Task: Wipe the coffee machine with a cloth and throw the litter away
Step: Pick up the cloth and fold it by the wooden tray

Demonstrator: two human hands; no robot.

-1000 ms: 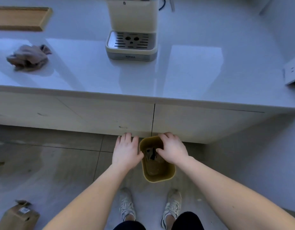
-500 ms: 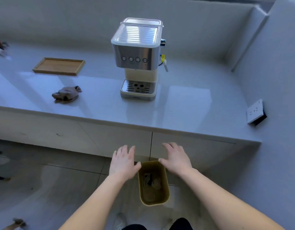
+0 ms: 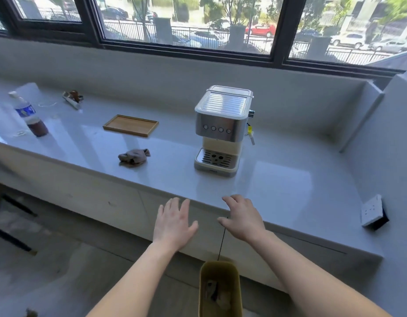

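A cream and steel coffee machine stands on the grey counter. A crumpled brown cloth lies on the counter to its left. On the floor below the counter edge stands a small yellow bin with crumpled litter inside. My left hand and my right hand hover side by side at the counter's front edge, above the bin, fingers spread and holding nothing.
A wooden tray lies behind the cloth. At the far left stand a bottle with dark liquid and a power strip. A white socket block sits on the right wall. A window runs behind the counter.
Both hands rose from the bin's rim to counter-edge height and spread apart. The view lifted from the floor to show the whole counter and window.
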